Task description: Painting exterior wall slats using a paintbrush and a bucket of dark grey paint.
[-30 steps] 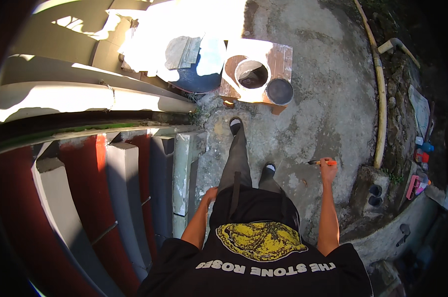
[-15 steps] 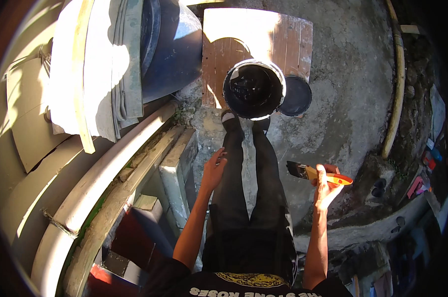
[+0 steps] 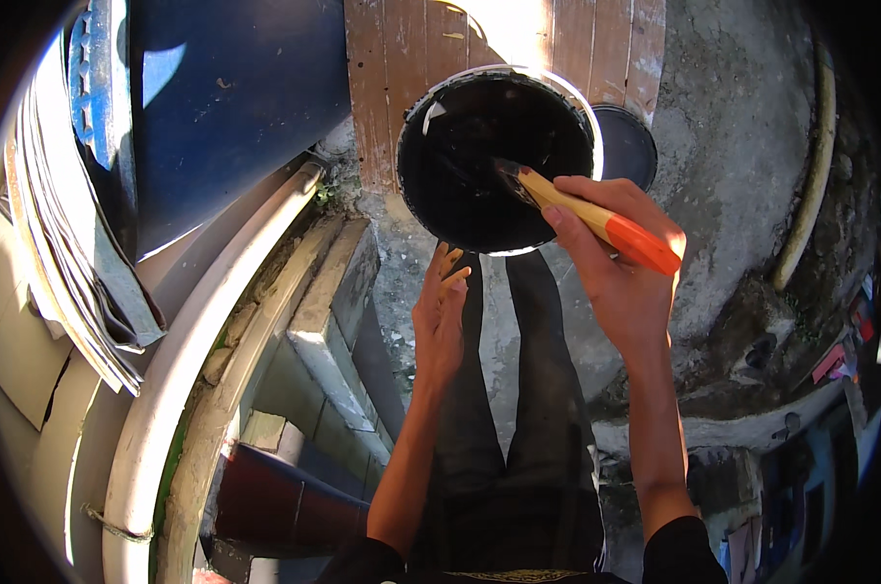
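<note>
Two bare hands: R hand [image 3: 635, 268] grips a brush [image 3: 572, 200], wood handle w/ orange end, bristles pointing fwd-left over the mouth of a dark bucket [image 3: 421, 200]; can't tell if they're touching what's inside. L hand [image 3: 440, 326] holds nothing, fingers loosely extended, nr bucket's near-left rim. Beyond: brown planks [image 3: 392, 97], dark disc [image 3: 630, 146] just R of bucket, blue panel [image 3: 236, 107] & pale pipe [image 3: 141, 438] on L.
</note>
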A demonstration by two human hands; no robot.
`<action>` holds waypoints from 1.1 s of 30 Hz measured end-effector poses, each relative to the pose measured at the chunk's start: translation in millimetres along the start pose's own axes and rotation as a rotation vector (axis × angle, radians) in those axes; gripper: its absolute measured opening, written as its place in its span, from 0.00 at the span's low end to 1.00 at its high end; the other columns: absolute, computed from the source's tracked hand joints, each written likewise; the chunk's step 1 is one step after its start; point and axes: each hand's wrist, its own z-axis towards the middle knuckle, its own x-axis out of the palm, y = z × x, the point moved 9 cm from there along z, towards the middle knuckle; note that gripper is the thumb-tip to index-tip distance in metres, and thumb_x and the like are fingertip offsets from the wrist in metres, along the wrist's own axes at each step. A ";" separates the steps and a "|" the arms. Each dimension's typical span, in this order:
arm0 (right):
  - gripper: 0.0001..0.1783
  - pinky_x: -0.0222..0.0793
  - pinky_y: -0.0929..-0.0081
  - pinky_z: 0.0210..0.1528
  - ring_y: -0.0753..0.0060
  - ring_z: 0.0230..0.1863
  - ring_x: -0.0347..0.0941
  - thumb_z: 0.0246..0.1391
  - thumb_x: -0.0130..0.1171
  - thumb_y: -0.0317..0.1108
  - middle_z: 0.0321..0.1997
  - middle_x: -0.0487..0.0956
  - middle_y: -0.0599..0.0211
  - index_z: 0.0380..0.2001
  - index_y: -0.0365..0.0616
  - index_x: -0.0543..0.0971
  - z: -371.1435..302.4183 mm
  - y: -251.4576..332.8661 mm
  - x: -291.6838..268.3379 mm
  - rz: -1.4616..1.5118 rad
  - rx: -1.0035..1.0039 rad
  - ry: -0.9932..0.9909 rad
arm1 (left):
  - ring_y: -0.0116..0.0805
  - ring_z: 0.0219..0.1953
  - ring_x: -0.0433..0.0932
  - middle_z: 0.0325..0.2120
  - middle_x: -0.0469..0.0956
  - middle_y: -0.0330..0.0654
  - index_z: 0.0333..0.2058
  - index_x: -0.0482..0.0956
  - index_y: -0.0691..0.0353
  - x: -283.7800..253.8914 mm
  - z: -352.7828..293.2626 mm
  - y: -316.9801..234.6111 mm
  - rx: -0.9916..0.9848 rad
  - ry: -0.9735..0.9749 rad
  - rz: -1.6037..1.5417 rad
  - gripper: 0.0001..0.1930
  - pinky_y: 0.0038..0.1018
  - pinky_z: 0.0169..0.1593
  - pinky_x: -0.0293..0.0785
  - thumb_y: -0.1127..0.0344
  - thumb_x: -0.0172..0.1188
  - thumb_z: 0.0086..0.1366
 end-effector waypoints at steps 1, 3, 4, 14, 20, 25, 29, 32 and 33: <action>0.12 0.72 0.79 0.30 0.72 0.26 0.77 0.45 0.67 0.28 0.31 0.81 0.59 0.35 0.35 0.82 9.2 0.3 8.0 0.016 -0.008 0.035 | 0.32 0.50 0.74 0.53 0.71 0.52 0.64 0.57 0.64 4.2 3.8 -7.2 -0.019 -0.017 0.008 0.26 0.25 0.51 0.69 0.62 0.46 0.70; 0.11 0.72 0.79 0.31 0.74 0.27 0.77 0.47 0.66 0.27 0.31 0.81 0.59 0.35 0.35 0.82 21.4 -3.2 26.7 -0.042 0.002 0.089 | 0.33 0.49 0.74 0.55 0.69 0.53 0.65 0.52 0.65 4.3 10.8 -21.0 -0.014 -0.046 0.002 0.30 0.27 0.51 0.70 0.55 0.43 0.71; 0.10 0.72 0.80 0.31 0.77 0.28 0.77 0.48 0.64 0.27 0.31 0.82 0.59 0.36 0.34 0.81 25.9 -6.6 37.1 -0.104 0.011 0.138 | 0.33 0.49 0.74 0.55 0.69 0.53 0.65 0.52 0.65 4.3 14.5 -18.9 -0.015 -0.049 0.004 0.30 0.27 0.51 0.70 0.55 0.43 0.71; 0.08 0.70 0.63 0.29 0.43 0.26 0.74 0.47 0.61 0.29 0.21 0.76 0.45 0.25 0.32 0.79 37.3 -35.2 80.9 -0.166 0.104 0.201 | 0.21 0.25 0.62 0.24 0.66 0.38 0.63 0.53 0.72 -0.1 36.1 -36.9 0.097 -0.104 -0.026 0.28 0.28 0.45 0.74 0.59 0.42 0.71; 0.09 0.70 0.62 0.31 0.44 0.26 0.75 0.47 0.61 0.30 0.21 0.76 0.45 0.26 0.33 0.80 39.8 -39.7 91.6 -0.148 0.082 0.209 | 0.18 0.28 0.63 0.25 0.65 0.35 0.58 0.63 0.72 1.8 40.3 -28.3 0.040 -0.080 -0.039 0.23 0.27 0.44 0.75 0.59 0.44 0.72; 0.10 0.70 0.63 0.32 0.49 0.25 0.76 0.46 0.64 0.33 0.21 0.78 0.49 0.26 0.36 0.82 35.8 -51.9 88.7 -0.108 0.132 0.226 | 0.18 0.31 0.65 0.27 0.65 0.33 0.49 0.71 0.72 4.5 38.8 -29.1 0.007 -0.048 -0.099 0.21 0.27 0.43 0.78 0.57 0.45 0.72; 0.12 0.71 0.68 0.32 0.60 0.23 0.78 0.45 0.66 0.36 0.21 0.79 0.53 0.28 0.36 0.83 35.5 -51.3 84.1 -0.074 0.204 0.287 | 0.18 0.31 0.65 0.26 0.64 0.33 0.44 0.72 0.70 3.1 40.4 -29.4 0.026 -0.071 -0.139 0.19 0.27 0.42 0.79 0.56 0.45 0.72; 0.11 0.72 0.75 0.32 0.70 0.25 0.79 0.46 0.65 0.33 0.21 0.80 0.57 0.29 0.34 0.83 35.5 -46.2 72.1 -0.024 0.236 0.324 | 0.18 0.31 0.65 0.26 0.63 0.33 0.46 0.72 0.69 0.5 40.3 -26.8 0.015 -0.069 -0.118 0.19 0.27 0.42 0.79 0.56 0.45 0.72; 0.11 0.72 0.75 0.32 0.70 0.25 0.79 0.46 0.65 0.33 0.21 0.80 0.57 0.29 0.34 0.83 36.2 -43.0 67.0 -0.022 0.237 0.324 | 0.18 0.31 0.65 0.27 0.63 0.32 0.48 0.72 0.68 -0.6 39.9 -24.2 -0.006 -0.062 -0.095 0.19 0.27 0.43 0.78 0.56 0.45 0.72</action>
